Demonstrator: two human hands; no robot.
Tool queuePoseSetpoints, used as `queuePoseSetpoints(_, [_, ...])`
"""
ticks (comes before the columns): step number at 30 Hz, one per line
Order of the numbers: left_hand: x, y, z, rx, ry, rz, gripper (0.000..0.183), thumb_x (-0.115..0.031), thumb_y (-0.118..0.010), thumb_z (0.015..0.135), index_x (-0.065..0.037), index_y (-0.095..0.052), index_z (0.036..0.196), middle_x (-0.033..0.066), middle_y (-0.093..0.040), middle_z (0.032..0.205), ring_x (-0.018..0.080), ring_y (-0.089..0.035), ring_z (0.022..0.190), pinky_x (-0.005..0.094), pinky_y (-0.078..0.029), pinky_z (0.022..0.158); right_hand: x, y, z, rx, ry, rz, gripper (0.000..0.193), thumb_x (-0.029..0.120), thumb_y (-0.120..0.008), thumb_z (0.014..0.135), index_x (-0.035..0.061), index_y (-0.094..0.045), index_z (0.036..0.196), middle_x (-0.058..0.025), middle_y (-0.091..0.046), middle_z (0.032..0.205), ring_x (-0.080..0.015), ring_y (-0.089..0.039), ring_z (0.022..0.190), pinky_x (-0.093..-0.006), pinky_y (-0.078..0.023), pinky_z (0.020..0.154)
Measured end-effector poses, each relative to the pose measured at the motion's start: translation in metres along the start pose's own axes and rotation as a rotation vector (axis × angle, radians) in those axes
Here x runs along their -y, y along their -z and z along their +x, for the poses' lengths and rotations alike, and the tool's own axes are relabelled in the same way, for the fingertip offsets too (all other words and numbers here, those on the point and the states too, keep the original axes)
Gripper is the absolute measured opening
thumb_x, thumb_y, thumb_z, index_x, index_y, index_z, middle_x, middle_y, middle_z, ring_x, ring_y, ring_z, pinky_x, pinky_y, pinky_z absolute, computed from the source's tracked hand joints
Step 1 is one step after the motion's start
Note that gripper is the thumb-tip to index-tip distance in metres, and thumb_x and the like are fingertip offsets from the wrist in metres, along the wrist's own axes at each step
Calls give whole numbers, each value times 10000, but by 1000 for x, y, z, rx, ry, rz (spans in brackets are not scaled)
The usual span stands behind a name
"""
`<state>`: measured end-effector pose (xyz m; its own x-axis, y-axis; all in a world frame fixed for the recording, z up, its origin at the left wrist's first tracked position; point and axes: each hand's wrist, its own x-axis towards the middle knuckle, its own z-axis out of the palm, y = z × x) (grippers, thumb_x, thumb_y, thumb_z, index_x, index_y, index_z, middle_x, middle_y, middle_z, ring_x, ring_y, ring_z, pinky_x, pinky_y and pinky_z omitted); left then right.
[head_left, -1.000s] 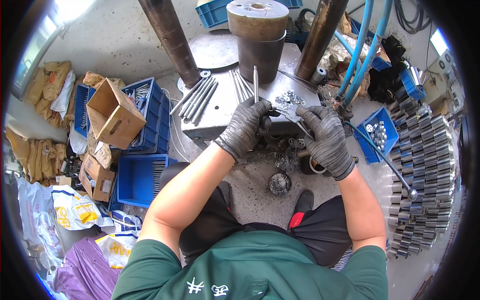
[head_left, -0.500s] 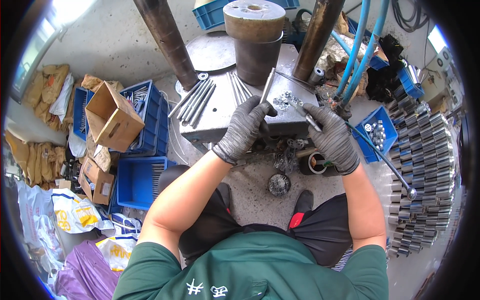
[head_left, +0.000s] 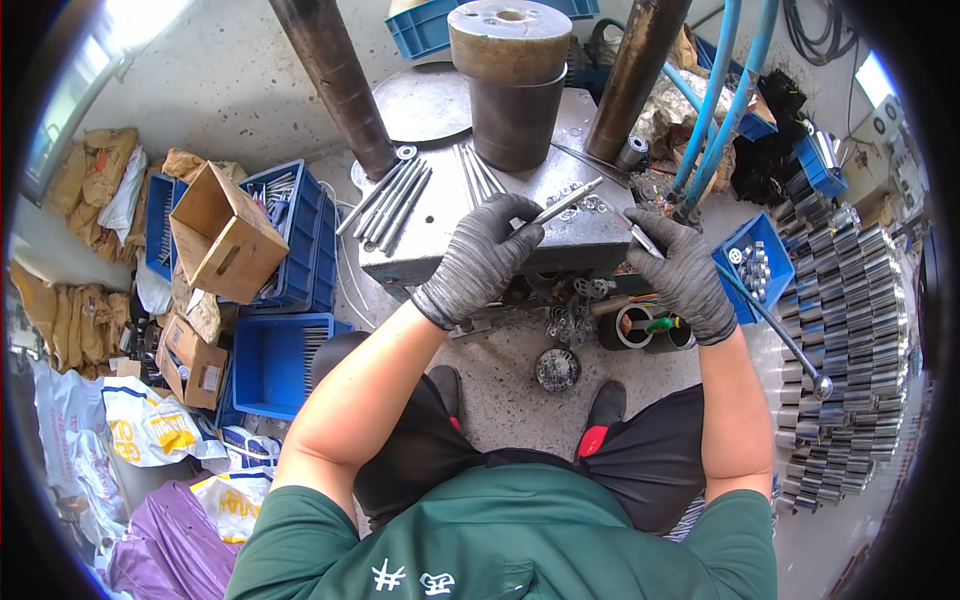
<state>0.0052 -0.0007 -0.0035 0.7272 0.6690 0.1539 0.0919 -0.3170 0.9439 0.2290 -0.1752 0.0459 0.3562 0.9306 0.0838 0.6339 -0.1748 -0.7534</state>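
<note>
Left hand (head_left: 475, 255): a grey knit glove is worn; a slim silver steel rod (head_left: 570, 201) is grasped between thumb and fingers.
Rod in that grasp: it is held tilted, its free end pointed up toward the right, above the front right part of the grey steel worktop (head_left: 445, 235).
Right hand (head_left: 687, 270): a matching glove is worn; a short, slim silver metal piece (head_left: 644, 239) is grasped by the fingers near the front right corner, its tip aimed up and leftward.
Ring pile: small shiny metal rings (head_left: 583, 203) are scattered behind the front edge; whether they are touched by the rod cannot be told.
Loose rods: a row of silver rods (head_left: 395, 205) is laid near the left edge; a smaller group of rods (head_left: 476, 172) is laid farther right.
Cylinder: a thick brown-grey metal cylinder (head_left: 515, 110) is stood toward the back edge.
</note>
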Motion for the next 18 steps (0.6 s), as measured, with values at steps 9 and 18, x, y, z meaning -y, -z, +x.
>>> queuePoseSetpoints(9, [-3,7,0,22,-33,56,271,-190,-736,997,-29,-683,1208,-13,-613,845,63,-538,762,253,-486,686,-4,12,-1,20,-18,123,492,93,-732,866,-15,-665,1341,-92,-724,1029,-155,-663,958,-333,-546,896])
queuePoseSetpoints(18, [1,13,-3,254,22,-11,405,-240,-695,1027,-17,-657,1362,99,-736,1163,148,-682,1038,307,-539,940,7,12,-3,219,-10,-72,486,82,-744,848,22,-685,1327,-167,-764,1046,-178,-706,919,-362,-560,882])
